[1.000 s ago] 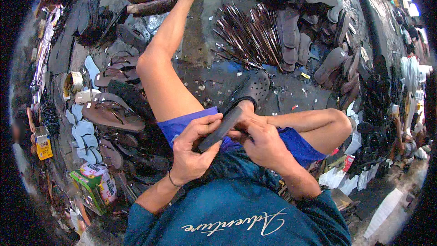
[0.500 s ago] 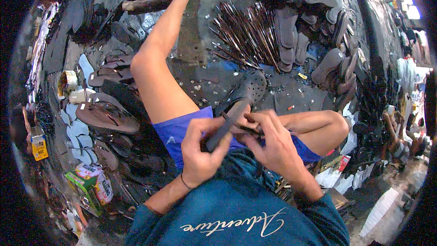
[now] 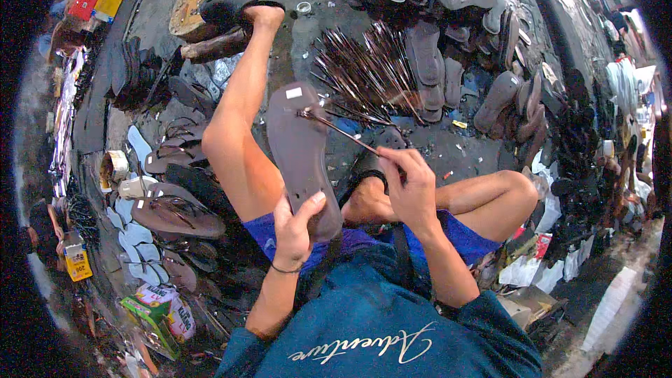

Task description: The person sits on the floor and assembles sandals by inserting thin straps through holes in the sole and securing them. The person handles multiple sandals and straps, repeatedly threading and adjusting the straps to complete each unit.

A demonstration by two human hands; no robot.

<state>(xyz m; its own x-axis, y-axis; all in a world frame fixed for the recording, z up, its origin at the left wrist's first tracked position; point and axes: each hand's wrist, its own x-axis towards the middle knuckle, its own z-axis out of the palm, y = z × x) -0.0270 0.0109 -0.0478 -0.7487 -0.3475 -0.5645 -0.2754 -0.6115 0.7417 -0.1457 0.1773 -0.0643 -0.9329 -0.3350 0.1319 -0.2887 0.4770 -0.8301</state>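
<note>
The left hand point(image 3: 292, 232) is clamped on the near edge of a brown slipper sole point(image 3: 299, 154), thumb on its face (the other fingers are hidden from me underneath). The sole is held above the floor point(image 3: 458, 157), beside the left thigh. The right hand's point(image 3: 413, 192) fingertips pinch a thin dark strip point(image 3: 348, 134) reaching the sole's far end, near a white sticker point(image 3: 293, 92).

Left hand point(image 3: 291, 235) grips, right point(image 3: 411, 187) pinches
</note>
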